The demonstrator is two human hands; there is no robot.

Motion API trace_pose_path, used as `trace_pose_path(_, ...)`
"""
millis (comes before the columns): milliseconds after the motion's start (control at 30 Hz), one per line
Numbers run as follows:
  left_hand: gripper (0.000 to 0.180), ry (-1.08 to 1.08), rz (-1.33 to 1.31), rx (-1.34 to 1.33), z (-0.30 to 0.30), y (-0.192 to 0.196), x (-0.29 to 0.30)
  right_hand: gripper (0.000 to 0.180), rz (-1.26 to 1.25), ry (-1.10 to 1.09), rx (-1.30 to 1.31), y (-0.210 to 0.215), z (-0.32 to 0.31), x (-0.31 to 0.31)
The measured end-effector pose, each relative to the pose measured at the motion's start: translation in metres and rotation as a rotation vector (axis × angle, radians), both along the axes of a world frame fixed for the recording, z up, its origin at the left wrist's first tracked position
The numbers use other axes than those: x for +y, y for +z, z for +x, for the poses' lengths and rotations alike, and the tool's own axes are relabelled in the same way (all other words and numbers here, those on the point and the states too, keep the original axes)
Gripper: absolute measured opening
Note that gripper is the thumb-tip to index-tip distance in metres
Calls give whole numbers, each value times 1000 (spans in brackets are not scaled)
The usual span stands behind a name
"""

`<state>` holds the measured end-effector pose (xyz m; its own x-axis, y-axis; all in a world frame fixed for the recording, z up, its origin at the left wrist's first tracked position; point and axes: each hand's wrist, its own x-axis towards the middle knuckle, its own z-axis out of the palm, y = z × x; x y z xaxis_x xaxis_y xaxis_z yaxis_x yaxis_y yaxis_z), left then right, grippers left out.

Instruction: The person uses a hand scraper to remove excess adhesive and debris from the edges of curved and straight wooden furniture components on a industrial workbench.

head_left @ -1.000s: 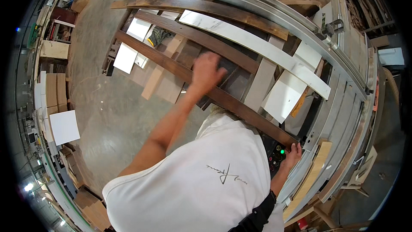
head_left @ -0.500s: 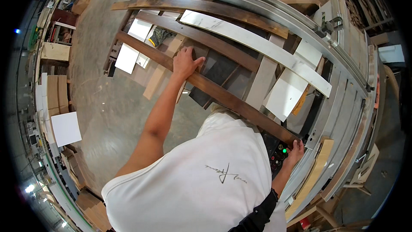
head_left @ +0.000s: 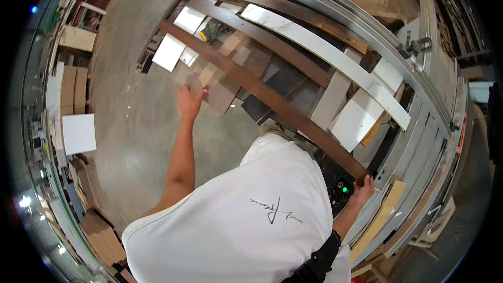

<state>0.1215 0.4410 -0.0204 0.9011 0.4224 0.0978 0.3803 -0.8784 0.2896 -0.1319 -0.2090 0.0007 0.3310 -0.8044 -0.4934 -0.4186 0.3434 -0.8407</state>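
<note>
Right hand fingers: they curl around the near end of the long dark brown wooden strip (head_left: 262,94), clenched on it; the right hand (head_left: 363,189) sits just above the black control panel with a lit green button (head_left: 338,191)
Left hand fingers: spread and released, holding nothing; the left hand (head_left: 187,102) hangs in the air over the grey concrete floor (head_left: 131,126), just beside the heap of small beige and brown offcut boards (head_left: 220,81)
Change: half a second ago the left hand is pressing on the middle of the dark strip; now it is off the strip and lower-left of it, so only the right hand keeps the strip
Meaning: I judge that the strip is carried by one end only, and the left hand is free to reach toward the offcuts
Strip position: it lies diagonal, from the right hand up and left across the machine frame, over the offcuts
Around: a long white laminated plank (head_left: 325,52) and other dark curved strips lie further up; the grey metal machine table with rails (head_left: 419,126) is at the right
Packages: a stack of flat brown cardboard pieces (head_left: 70,89) stands at the left edge, a white square board (head_left: 78,133) below it
Labels and signs: none that I can read; a small blue panel is too far to tell
</note>
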Motion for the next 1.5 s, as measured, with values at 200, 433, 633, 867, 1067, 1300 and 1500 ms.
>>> trace_pose_path(200, 61, -112, -154, 122, -25, 12, 12, 42, -89, 61, -31, 52, 44, -42)
trace_pose_path(433, 53, -115, -234, 128, -48, 33, -19, 37, -52, 119, -122, 88, 78, -61)
trace_pose_path(633, 46, 23, -553, -124, -88, -29, 2, 34, 49, 190, -192, 65, 62, -64)
trace_pose_path(867, 30, 373, -1340, -128, -109, -36, -5, 35, 74, 240, -161, 63, 46, -59)
trace_pose_path(1067, 29, 572, -1179, -231, -153, -49, 11, 40, 72, 241, -149, 67, 46, -49)
trace_pose_path(1300, 50, 658, -647, -288, -242, -61, 87, 38, 92, 260, -128, 53, 48, -51)
trace_pose_path(1500, 82, 392, 69, 44, -161, 21, 12, 29, 46, 273, -74, 53, 50, -58)
